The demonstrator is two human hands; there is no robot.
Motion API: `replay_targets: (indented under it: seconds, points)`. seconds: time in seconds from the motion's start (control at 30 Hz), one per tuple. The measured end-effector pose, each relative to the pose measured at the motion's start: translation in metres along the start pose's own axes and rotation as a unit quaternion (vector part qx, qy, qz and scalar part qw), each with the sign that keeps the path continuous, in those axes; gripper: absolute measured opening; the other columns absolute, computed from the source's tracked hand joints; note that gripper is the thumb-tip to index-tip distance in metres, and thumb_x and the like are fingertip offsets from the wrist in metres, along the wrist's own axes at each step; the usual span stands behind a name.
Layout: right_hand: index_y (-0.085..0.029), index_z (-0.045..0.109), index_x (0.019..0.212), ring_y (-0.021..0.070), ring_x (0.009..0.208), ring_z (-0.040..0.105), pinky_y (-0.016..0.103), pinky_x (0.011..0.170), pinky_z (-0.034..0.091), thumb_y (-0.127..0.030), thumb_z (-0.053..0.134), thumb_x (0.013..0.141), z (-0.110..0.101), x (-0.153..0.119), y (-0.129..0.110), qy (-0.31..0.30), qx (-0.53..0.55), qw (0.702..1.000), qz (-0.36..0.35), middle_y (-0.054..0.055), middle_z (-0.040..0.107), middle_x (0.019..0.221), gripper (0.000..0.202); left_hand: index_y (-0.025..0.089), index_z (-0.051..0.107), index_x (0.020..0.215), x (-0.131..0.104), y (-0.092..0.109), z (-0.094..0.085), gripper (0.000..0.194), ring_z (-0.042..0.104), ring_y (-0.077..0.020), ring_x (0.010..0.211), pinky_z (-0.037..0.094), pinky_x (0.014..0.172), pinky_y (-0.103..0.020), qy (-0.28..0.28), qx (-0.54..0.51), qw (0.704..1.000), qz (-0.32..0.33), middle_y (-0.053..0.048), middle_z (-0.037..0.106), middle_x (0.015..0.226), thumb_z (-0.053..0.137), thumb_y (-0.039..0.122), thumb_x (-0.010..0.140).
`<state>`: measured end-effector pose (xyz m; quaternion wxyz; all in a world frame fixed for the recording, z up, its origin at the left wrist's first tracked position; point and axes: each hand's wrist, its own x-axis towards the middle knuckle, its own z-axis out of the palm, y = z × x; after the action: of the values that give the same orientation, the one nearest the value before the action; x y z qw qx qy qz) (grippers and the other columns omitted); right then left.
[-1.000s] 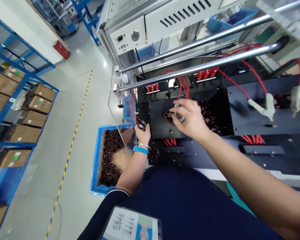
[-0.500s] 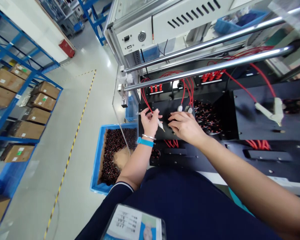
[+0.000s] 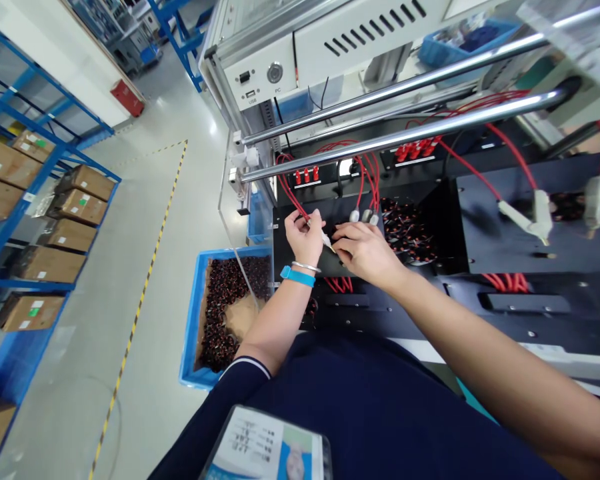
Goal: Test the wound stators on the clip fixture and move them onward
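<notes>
White clip [image 3: 327, 239]: probably light, stiff; hold its body.
Left grip [image 3: 306, 241]: pinched on clip, over black panel [image 3: 334, 209].
Right grip [image 3: 366, 252]: curled over panel; cannot tell contents.

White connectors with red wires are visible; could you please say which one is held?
The white connector in the left hand, angled toward the right hand; the others visible are outside both hands.

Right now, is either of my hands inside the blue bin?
No, the left hand and right hand are both at the black panel.
</notes>
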<state>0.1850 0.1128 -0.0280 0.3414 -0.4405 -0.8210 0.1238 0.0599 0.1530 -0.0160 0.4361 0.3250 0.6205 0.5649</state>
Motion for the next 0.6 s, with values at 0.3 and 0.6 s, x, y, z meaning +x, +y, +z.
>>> replay_targets:
  seconds: [0.3,0.6]
  points:
    - [-0.016,0.067,0.112,0.0263,0.117,0.051,0.044,0.095,0.042,-0.011,0.047,0.087,0.032,-0.066,-0.06,-0.228,0.038,0.97,-0.075,0.014,0.053,0.133,0.032,0.022,0.042,0.128,-0.065,-0.009,-0.091,0.052,0.059,-0.0182,0.122,0.049,0.1,-0.033,0.042,0.027,0.999,0.006,-0.015,0.048,0.143,0.066,0.037,0.084]
    - [-0.02,0.069,0.097,0.0211,0.096,0.059,0.031,0.081,0.048,-0.024,0.059,0.087,0.028,-0.059,-0.079,-0.312,0.025,0.949,0.032,0.007,0.061,0.114,0.015,0.023,0.055,0.119,-0.117,0.006,-0.136,0.047,0.067,-0.0151,0.092,0.054,0.073,-0.026,-0.004,0.068,0.998,0.007,-0.008,0.064,0.122,0.069,0.043,0.079]
